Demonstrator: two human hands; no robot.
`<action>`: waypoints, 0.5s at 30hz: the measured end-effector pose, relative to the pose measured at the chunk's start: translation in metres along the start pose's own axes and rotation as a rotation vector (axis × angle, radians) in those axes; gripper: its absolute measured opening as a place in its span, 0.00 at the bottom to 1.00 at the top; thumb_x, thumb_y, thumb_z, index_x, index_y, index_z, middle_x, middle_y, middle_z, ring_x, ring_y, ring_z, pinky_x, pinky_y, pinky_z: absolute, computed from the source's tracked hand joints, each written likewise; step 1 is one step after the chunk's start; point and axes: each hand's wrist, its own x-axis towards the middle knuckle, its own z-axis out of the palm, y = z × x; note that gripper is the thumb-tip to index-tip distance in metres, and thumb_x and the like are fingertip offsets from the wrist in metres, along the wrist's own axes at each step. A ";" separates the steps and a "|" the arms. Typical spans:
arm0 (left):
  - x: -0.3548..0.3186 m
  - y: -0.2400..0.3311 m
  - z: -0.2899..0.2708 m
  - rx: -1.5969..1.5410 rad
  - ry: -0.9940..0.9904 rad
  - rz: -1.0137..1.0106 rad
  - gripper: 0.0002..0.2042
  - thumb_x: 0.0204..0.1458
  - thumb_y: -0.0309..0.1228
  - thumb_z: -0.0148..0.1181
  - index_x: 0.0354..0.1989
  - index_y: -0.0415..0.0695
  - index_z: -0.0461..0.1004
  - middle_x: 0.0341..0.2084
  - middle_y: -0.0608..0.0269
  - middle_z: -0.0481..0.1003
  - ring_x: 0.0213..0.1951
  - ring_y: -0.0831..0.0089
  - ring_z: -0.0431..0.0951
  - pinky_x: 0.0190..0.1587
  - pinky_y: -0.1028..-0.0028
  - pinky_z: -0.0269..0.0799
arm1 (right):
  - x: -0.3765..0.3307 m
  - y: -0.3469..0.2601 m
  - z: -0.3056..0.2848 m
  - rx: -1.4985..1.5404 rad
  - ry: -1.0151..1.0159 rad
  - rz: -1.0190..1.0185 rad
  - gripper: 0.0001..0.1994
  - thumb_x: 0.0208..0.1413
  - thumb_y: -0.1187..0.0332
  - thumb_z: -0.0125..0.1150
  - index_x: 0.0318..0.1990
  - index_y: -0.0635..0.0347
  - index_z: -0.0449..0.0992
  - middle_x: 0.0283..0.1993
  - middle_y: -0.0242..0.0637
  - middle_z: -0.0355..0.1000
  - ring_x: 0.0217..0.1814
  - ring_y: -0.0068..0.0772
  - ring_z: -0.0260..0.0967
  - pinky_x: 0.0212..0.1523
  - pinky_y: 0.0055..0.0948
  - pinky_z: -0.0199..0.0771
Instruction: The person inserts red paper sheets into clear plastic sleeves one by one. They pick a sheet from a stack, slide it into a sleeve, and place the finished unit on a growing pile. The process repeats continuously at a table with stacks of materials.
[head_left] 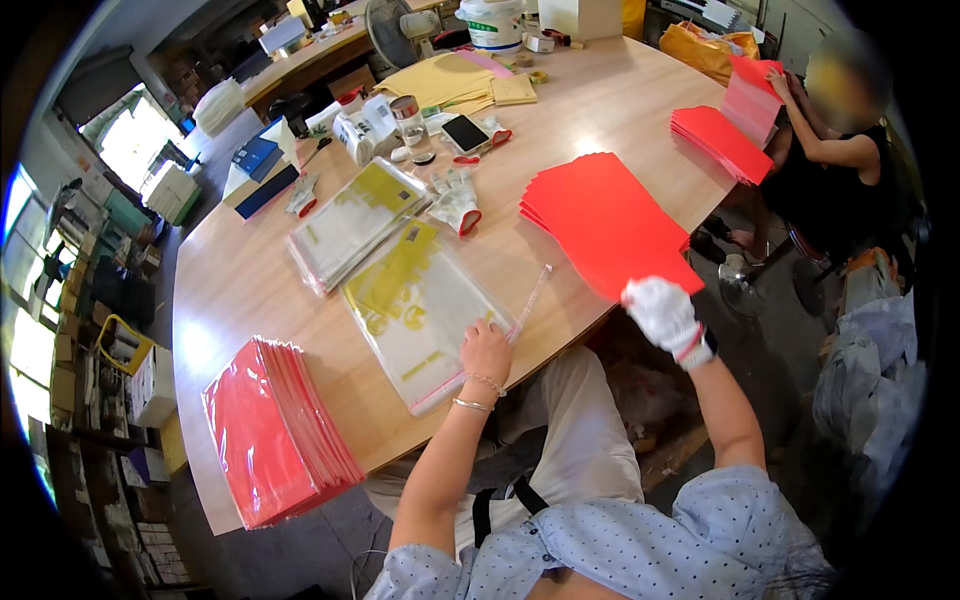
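My left hand, bare and braceleted, lies on the near right edge of a clear plastic bag with yellow-green print; its fingers are bent, tips down, and I can't tell whether they pinch the film. My right hand, in a white knit glove, is at the near corner of the fanned red sheets, which lie to the right of the bag on the wooden counter. The glove hides whether those fingers grip anything. Beyond the bag is a stack of similar bags, a loose work glove just beside it. Plastic-wrapped red packs stand piled at my left. Across to the right, a seated co-worker handles a red sheet.
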 end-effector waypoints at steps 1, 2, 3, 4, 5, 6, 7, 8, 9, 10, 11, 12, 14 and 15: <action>0.002 0.000 -0.004 0.036 -0.011 0.010 0.08 0.44 0.31 0.55 0.30 0.41 0.73 0.31 0.57 0.71 0.37 0.62 0.72 0.39 0.67 0.70 | -0.015 -0.008 -0.003 0.055 -0.068 -0.060 0.07 0.43 0.67 0.61 0.28 0.55 0.69 0.25 0.35 0.67 0.32 0.37 0.68 0.31 0.36 0.70; 0.001 -0.003 -0.007 0.075 -0.026 0.018 0.07 0.44 0.31 0.55 0.29 0.41 0.72 0.30 0.58 0.71 0.37 0.63 0.72 0.38 0.68 0.70 | -0.024 -0.016 -0.004 0.207 -0.065 -0.103 0.09 0.42 0.68 0.63 0.29 0.57 0.69 0.30 0.39 0.68 0.36 0.39 0.68 0.36 0.35 0.70; -0.001 -0.008 -0.009 0.073 -0.052 0.001 0.07 0.44 0.31 0.54 0.28 0.42 0.72 0.31 0.58 0.71 0.37 0.63 0.72 0.37 0.68 0.70 | -0.032 -0.020 -0.005 0.260 0.080 -0.114 0.08 0.42 0.70 0.62 0.29 0.59 0.69 0.32 0.40 0.69 0.37 0.38 0.68 0.38 0.34 0.70; -0.003 -0.015 -0.014 0.074 -0.074 -0.013 0.06 0.44 0.31 0.54 0.28 0.42 0.73 0.31 0.58 0.71 0.37 0.63 0.72 0.37 0.68 0.70 | -0.042 -0.023 -0.004 0.311 0.229 -0.122 0.08 0.43 0.71 0.62 0.29 0.61 0.69 0.35 0.42 0.69 0.38 0.38 0.68 0.40 0.33 0.70; -0.002 -0.021 -0.019 0.065 -0.087 -0.022 0.06 0.44 0.31 0.53 0.28 0.42 0.73 0.31 0.58 0.71 0.38 0.63 0.72 0.36 0.68 0.70 | -0.067 -0.018 0.011 0.410 0.393 0.149 0.08 0.45 0.72 0.61 0.31 0.62 0.69 0.37 0.42 0.69 0.38 0.37 0.68 0.41 0.31 0.70; -0.002 -0.028 -0.021 0.056 -0.083 0.000 0.06 0.44 0.30 0.53 0.28 0.42 0.73 0.31 0.58 0.71 0.38 0.63 0.72 0.37 0.68 0.70 | -0.099 -0.005 0.037 0.499 0.557 0.424 0.07 0.47 0.73 0.60 0.33 0.62 0.69 0.40 0.41 0.70 0.39 0.36 0.68 0.42 0.29 0.69; -0.009 -0.038 -0.018 0.049 -0.086 0.022 0.06 0.44 0.30 0.53 0.28 0.42 0.73 0.31 0.58 0.71 0.38 0.63 0.72 0.37 0.68 0.70 | -0.124 0.010 0.064 0.913 0.658 0.786 0.05 0.53 0.72 0.55 0.36 0.61 0.69 0.40 0.36 0.69 0.39 0.31 0.68 0.40 0.28 0.69; -0.018 -0.049 -0.016 0.044 -0.092 0.042 0.06 0.43 0.29 0.53 0.29 0.42 0.73 0.31 0.58 0.71 0.38 0.62 0.73 0.38 0.67 0.70 | -0.159 0.042 0.100 1.447 0.642 0.973 0.12 0.57 0.59 0.54 0.39 0.57 0.68 0.36 0.33 0.68 0.35 0.30 0.66 0.37 0.28 0.70; -0.033 -0.067 -0.017 0.083 -0.064 0.050 0.06 0.44 0.29 0.53 0.29 0.41 0.73 0.31 0.58 0.71 0.38 0.62 0.73 0.38 0.67 0.70 | -0.132 0.020 0.081 1.667 0.571 1.188 0.15 0.56 0.52 0.53 0.39 0.55 0.67 0.33 0.32 0.66 0.31 0.29 0.65 0.33 0.28 0.69; -0.045 -0.082 -0.018 0.114 -0.037 0.075 0.06 0.44 0.28 0.53 0.30 0.41 0.73 0.31 0.58 0.71 0.37 0.61 0.73 0.39 0.66 0.71 | -0.100 -0.002 0.050 1.868 0.494 1.412 0.19 0.55 0.46 0.51 0.38 0.54 0.66 0.30 0.31 0.64 0.28 0.28 0.63 0.29 0.28 0.68; -0.051 -0.092 -0.019 0.134 -0.008 0.114 0.07 0.45 0.28 0.53 0.31 0.41 0.74 0.31 0.58 0.71 0.37 0.60 0.73 0.39 0.66 0.71 | -0.108 0.019 0.066 2.056 0.333 1.214 0.25 0.52 0.37 0.48 0.36 0.51 0.65 0.28 0.31 0.64 0.24 0.28 0.62 0.23 0.28 0.65; -0.058 -0.105 -0.022 0.131 -0.050 0.101 0.07 0.46 0.28 0.53 0.32 0.41 0.74 0.31 0.58 0.72 0.37 0.59 0.73 0.40 0.65 0.71 | -0.096 0.022 0.063 2.153 0.243 1.127 0.19 0.54 0.45 0.52 0.32 0.50 0.64 0.26 0.30 0.63 0.20 0.26 0.60 0.17 0.26 0.60; -0.057 -0.121 -0.020 0.097 -0.073 0.082 0.07 0.48 0.28 0.52 0.33 0.41 0.74 0.33 0.57 0.73 0.38 0.58 0.73 0.41 0.64 0.70 | -0.074 0.032 0.061 1.767 0.241 1.090 0.12 0.56 0.55 0.52 0.29 0.50 0.63 0.21 0.28 0.59 0.15 0.23 0.55 0.14 0.25 0.56; -0.064 -0.126 -0.017 0.079 -0.082 0.070 0.07 0.49 0.28 0.52 0.34 0.41 0.74 0.33 0.57 0.74 0.38 0.57 0.73 0.41 0.64 0.70 | -0.075 0.026 0.057 1.669 0.347 1.133 0.07 0.57 0.64 0.50 0.28 0.51 0.63 0.18 0.27 0.57 0.12 0.20 0.52 0.13 0.22 0.53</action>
